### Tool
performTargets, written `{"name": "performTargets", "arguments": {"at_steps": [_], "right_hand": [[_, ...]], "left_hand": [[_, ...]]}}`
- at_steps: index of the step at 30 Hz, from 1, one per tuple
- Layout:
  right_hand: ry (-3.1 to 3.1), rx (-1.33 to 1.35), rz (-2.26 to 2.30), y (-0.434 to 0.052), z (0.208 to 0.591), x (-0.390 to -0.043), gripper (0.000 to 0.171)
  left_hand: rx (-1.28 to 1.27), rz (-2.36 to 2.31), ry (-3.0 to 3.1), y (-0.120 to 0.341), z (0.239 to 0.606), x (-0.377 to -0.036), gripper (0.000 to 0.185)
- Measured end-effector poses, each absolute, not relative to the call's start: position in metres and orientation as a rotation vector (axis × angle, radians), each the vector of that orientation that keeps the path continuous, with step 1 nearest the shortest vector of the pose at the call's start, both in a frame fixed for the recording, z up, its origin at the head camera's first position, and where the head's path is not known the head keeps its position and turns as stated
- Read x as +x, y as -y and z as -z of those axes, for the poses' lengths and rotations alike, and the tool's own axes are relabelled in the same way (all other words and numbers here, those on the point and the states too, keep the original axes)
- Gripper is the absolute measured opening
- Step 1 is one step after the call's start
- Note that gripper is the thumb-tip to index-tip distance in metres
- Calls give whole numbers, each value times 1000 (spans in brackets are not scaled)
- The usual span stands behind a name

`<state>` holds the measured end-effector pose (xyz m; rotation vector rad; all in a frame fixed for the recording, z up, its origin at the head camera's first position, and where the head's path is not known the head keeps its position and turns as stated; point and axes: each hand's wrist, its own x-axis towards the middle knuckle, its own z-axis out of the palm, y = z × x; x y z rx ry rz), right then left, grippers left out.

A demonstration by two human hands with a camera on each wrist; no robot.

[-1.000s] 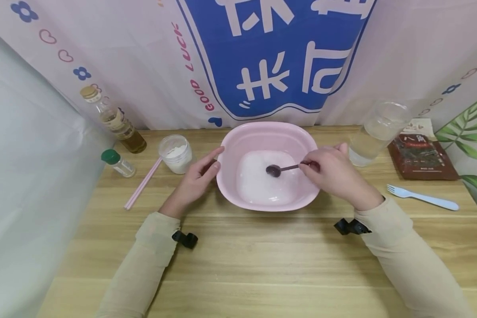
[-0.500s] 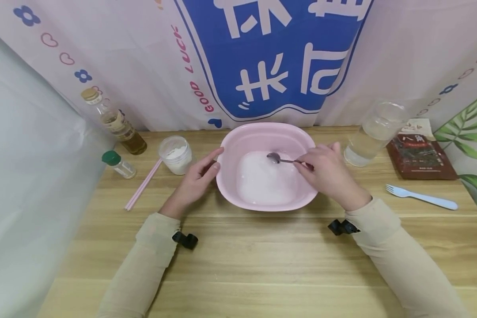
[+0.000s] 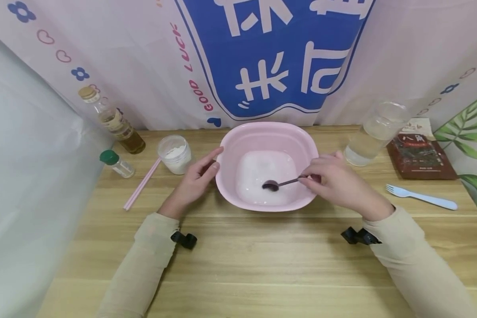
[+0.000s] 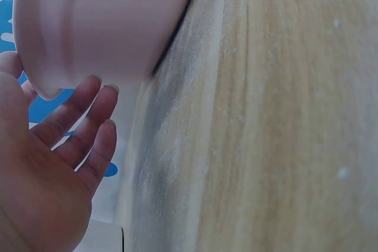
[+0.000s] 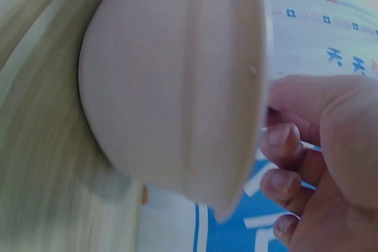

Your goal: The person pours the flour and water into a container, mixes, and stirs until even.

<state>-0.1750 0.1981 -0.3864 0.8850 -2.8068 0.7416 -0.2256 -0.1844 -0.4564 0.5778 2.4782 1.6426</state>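
A pink basin (image 3: 230,145) stands mid-table with white milky liquid (image 3: 258,172) in its bottom. My right hand (image 3: 334,179) pinches the handle of a small metal spoon (image 3: 271,185), whose bowl dips into the liquid near the front of the basin. My left hand (image 3: 196,176) rests against the basin's left wall with straight fingers, steadying it. The left wrist view shows those fingers (image 4: 82,128) beside the basin's outer wall (image 4: 100,22). In the right wrist view my curled fingers (image 5: 289,163) sit at the basin's rim (image 5: 260,69).
Left of the basin stand a plastic cup of white powder (image 3: 176,154), pink chopsticks (image 3: 141,185), a green-capped shaker (image 3: 117,164) and an oil bottle (image 3: 113,120). To the right are a clear water jug (image 3: 375,132), a dark packet (image 3: 421,155) and a white fork (image 3: 421,197).
My right hand has swept the spoon round in the liquid: from the middle, to the far side, then to the front of the basin. The left hand has stayed put.
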Motion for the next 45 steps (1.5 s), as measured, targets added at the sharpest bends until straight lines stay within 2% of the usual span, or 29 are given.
{"name": "performTargets", "arguments": {"at_steps": [6,13,22,32,38,45], "right_hand": [[2635,743,-638,-208,386,-173,6],[2578,645,-582,-188,402,-187,7],[2760,793,-815,-161,404,-191,7],[2735,877,-873,-189,396,-181,4],[2700,719,-773,-198,395,-181,6],[2709,610,-655,-175,402,-199,9]], "left_hand": [[579,-1634,-2495,186,454,-226,51],[583,-1639,-2500,185,455,-225,51],[586,-1632,-2491,183,457,-224,50],[591,-1631,-2508,184,456,-225,50],[593,-1618,-2510,185,455,-226,50],[597,-1617,-2507,185,456,-225,51]]}}
